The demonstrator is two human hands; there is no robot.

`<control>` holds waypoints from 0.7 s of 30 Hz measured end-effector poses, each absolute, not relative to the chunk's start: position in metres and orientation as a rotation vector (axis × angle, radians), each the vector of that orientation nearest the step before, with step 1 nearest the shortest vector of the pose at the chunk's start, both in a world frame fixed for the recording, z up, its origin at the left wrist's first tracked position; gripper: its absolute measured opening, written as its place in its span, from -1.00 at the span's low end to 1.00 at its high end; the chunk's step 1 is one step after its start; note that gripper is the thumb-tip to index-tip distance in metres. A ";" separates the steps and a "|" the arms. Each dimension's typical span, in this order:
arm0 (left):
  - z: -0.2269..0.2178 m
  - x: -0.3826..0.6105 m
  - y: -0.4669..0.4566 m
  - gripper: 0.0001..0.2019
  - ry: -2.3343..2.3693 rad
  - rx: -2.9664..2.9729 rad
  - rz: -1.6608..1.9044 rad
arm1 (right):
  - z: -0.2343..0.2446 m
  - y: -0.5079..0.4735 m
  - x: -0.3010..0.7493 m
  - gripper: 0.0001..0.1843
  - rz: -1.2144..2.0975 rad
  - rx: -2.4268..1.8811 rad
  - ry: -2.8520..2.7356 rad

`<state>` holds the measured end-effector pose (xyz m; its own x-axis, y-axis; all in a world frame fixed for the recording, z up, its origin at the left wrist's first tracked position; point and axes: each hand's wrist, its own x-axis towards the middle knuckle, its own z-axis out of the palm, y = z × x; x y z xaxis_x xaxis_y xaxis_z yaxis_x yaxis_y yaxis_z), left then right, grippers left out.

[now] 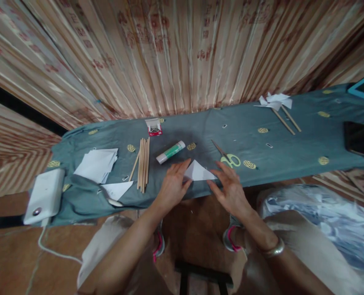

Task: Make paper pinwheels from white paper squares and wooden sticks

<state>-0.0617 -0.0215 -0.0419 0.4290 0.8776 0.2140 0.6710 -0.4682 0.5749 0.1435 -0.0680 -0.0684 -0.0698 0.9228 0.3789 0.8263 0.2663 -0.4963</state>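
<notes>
A small white sheet of paper folded into a triangle (197,172) lies at the front edge of the cloth-covered table. My left hand (175,184) has its thumb and fingers around the left corner. At the right corner, my right hand (231,186) grips the paper between thumb and fingers. Just beyond lie a green and white glue stick (171,152), left of the paper, and scissors with light green handles (230,159), right of it.
Wooden sticks (143,164), a red box of small metal pins (154,128), stacked white paper (96,164) and a loose paper triangle (118,190) lie left. Paper pinwheels on sticks (275,101), a dark phone (361,139) and a plastic bag (323,221) are right. A white power bank (45,196) sits far left.
</notes>
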 end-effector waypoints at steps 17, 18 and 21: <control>-0.021 -0.054 -0.018 -0.75 1.017 2.583 1.056 | -0.035 -0.075 0.142 -0.78 0.836 -1.407 -1.783; -0.021 -0.055 -0.017 -0.75 1.040 2.601 1.040 | -0.035 -0.075 0.144 -0.75 0.871 -1.404 -1.754; -0.022 -0.056 -0.020 -0.78 1.107 2.700 0.913 | -0.041 -0.074 0.149 -0.69 0.937 -1.442 -1.673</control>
